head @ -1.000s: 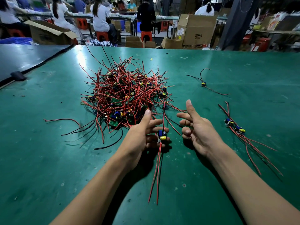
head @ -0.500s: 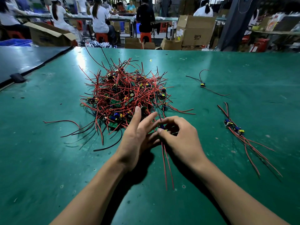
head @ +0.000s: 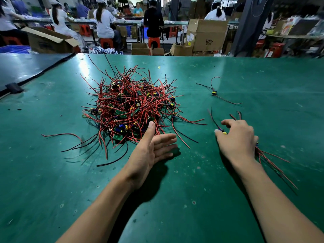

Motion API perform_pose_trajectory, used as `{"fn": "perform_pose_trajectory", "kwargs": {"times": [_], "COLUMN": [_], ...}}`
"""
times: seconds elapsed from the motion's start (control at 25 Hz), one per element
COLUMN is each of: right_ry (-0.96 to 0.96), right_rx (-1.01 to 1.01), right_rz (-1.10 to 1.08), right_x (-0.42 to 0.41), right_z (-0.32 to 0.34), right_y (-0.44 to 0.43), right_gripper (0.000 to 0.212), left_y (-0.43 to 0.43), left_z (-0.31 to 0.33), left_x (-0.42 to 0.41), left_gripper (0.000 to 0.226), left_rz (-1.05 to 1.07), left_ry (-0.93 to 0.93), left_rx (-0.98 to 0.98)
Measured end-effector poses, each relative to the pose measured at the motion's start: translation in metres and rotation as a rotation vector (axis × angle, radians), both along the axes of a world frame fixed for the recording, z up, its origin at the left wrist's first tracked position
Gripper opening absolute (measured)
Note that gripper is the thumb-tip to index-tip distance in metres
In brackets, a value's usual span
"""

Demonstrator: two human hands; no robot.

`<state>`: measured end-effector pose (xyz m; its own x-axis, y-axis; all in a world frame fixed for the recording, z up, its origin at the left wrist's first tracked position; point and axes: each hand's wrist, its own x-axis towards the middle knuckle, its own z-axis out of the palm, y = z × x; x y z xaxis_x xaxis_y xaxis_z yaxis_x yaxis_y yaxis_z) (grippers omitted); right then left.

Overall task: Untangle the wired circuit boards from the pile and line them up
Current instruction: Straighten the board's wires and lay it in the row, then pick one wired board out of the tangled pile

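One tangled pile (head: 133,109) of wired circuit boards lies on the green counter (head: 175,199), its boards too many and too knotted to count. One single board (head: 214,92) with its wires lies apart at the far right. Near right, a bunch of boards (head: 261,153) is partly hidden under the right hand (head: 236,139), so its number cannot be told; one held board (head: 224,132) shows at the fingers (head: 228,122). Two hands are in view, the other being the left hand (head: 150,151). One dark counter (head: 26,67) stands far left. Far behind are about six blurred people (head: 103,23) and at least five cardboard boxes (head: 206,35).
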<state>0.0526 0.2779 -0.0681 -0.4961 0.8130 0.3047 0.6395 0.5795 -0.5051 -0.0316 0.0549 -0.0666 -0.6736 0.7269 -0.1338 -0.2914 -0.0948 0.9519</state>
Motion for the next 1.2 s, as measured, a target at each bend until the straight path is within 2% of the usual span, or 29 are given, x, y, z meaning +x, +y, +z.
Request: {"fn": "perform_pose_trajectory", "kwargs": {"times": [0.12,0.2,0.32,0.4,0.56,0.64,0.72,0.84,0.92,1.04,1.2], "right_ry": [0.010,-0.037,-0.215,-0.254,-0.266,-0.230,-0.101,0.081,0.113,-0.050,-0.243], "right_rx": [0.127,0.089,0.097,0.086,0.021,0.033,0.046,0.055,0.040,0.038,0.049], "right_rz": [0.206,0.348,0.260,0.159,0.043,0.073,0.181,0.354,0.421,0.421,0.386], "right_x": [-0.007,-0.013,-0.015,-0.011,-0.004,-0.006,-0.014,-0.026,-0.034,-0.046,-0.060], "right_z": [0.001,-0.005,-0.011,-0.009,-0.009,-0.012,-0.016,-0.019,-0.019,-0.015,0.001], "right_y": [-0.019,-0.035,-0.038,-0.026,-0.007,-0.012,-0.024,-0.045,-0.050,-0.051,-0.053], "right_gripper": [0.031,0.031,0.035,0.036,0.038,0.037,0.037,0.033,0.033,0.042,0.019], "left_y": [0.001,0.001,0.001,0.000,0.001,0.000,0.000,0.003,0.005,0.006,0.004], "left_z": [0.000,0.000,0.000,-0.001,-0.004,-0.004,-0.002,0.001,0.003,0.003,0.002], "left_x": [0.000,0.000,0.001,0.001,0.000,0.000,0.001,0.004,0.007,0.008,0.006], "left_gripper": [0.084,0.085,0.086,0.087,0.085,0.084,0.082,0.065,0.049,0.030,0.019], "left_rz": [0.000,0.001,0.002,0.005,0.006,0.008,0.016,0.069,0.114,0.131,0.133], "left_ry": [-0.009,-0.014,-0.012,-0.009,-0.011,-0.001,0.005,0.021,0.024,0.042,0.120], "left_rx": [-0.007,-0.006,0.001,0.008,0.008,-0.003,-0.015,-0.044,-0.044,-0.054,-0.105]}}
